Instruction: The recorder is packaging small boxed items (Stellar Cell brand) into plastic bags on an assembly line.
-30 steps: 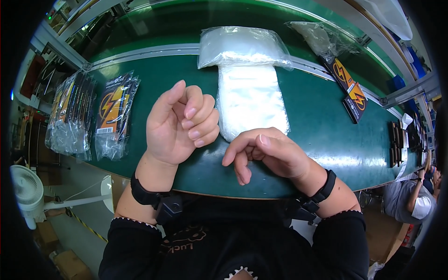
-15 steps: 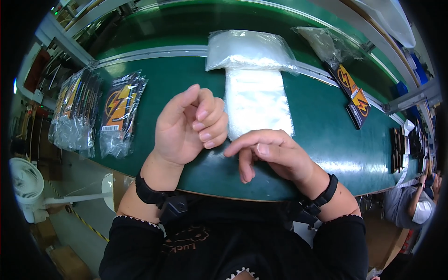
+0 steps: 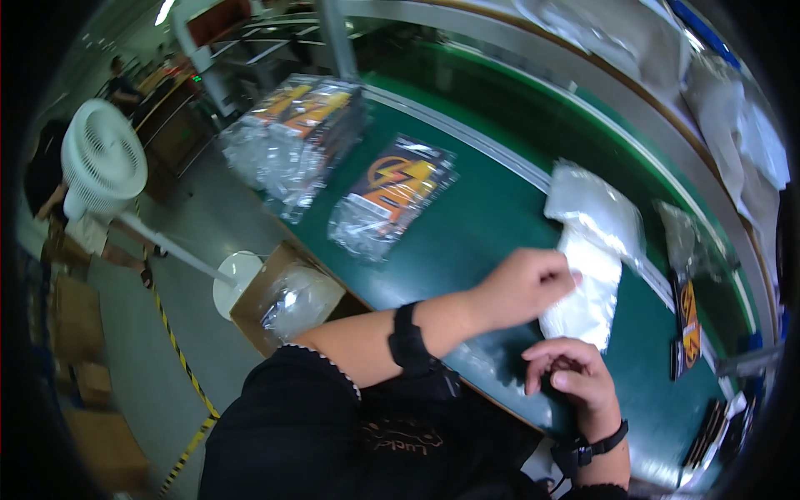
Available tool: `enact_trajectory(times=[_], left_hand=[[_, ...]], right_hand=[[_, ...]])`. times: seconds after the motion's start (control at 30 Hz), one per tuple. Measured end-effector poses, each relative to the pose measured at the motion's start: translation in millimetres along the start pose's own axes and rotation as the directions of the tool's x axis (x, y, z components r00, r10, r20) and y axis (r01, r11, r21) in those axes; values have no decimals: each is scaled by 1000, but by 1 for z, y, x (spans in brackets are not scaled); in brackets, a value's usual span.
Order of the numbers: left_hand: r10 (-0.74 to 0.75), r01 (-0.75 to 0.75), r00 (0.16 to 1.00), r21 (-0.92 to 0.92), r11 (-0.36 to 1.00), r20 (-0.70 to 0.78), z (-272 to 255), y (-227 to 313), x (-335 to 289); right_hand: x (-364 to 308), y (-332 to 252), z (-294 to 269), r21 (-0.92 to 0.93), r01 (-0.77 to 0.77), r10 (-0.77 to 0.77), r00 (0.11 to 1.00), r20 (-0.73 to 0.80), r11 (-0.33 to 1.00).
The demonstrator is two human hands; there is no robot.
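Note:
My left hand (image 3: 521,290) is curled into a loose fist, slightly blurred, over the near left edge of a stack of clear plastic bags (image 3: 588,287); nothing shows in it. Below that stack, above the green table (image 3: 492,225), my right hand (image 3: 577,377) has bent fingers held apart and nothing between them. A thicker bundle of clear bags (image 3: 593,204) overlaps the stack's far end. Left of my hands lies a bagged black-and-orange package (image 3: 393,187) with a lightning-bolt print. Farther left, more of these bagged packages (image 3: 300,125) are piled up.
Black-and-orange packages (image 3: 688,329) lie at the right beside a crumpled clear bag (image 3: 687,237). An open carton (image 3: 271,321) holding clear plastic stands beyond the table's near edge, next to a white fan (image 3: 104,158). A person (image 3: 125,87) stands in the background.
The view has swung left, so table and bags sit farther right and the fan shows fully. My left hand has curled tighter and moved towards the bag stack. Both hands remain empty-looking.

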State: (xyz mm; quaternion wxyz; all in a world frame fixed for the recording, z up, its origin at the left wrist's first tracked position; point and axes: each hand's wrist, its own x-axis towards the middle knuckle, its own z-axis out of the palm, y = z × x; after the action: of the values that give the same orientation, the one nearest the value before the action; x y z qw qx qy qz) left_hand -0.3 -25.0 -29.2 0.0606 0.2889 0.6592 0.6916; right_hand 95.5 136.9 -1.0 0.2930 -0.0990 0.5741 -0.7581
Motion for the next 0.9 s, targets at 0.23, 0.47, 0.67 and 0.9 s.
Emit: enact_trajectory(times=[0.23, 0.47, 0.67, 0.9], left_hand=[[184, -163, 981, 251, 954, -62, 12, -17, 9], [159, -145, 987, 289, 946, -28, 12, -16, 17], [130, -107, 990, 303, 947, -57, 9, -28, 18], [58, -40, 997, 307, 951, -49, 9, -25, 13]], right_hand=[[-11, -38, 45, -289, 354, -339, 935, 104, 889], [-2, -77, 108, 188, 217, -285, 798, 531, 958], [6, -89, 121, 160, 49, -121, 872, 474, 986], [9, -83, 115, 188, 140, -216, 846, 488, 972]])
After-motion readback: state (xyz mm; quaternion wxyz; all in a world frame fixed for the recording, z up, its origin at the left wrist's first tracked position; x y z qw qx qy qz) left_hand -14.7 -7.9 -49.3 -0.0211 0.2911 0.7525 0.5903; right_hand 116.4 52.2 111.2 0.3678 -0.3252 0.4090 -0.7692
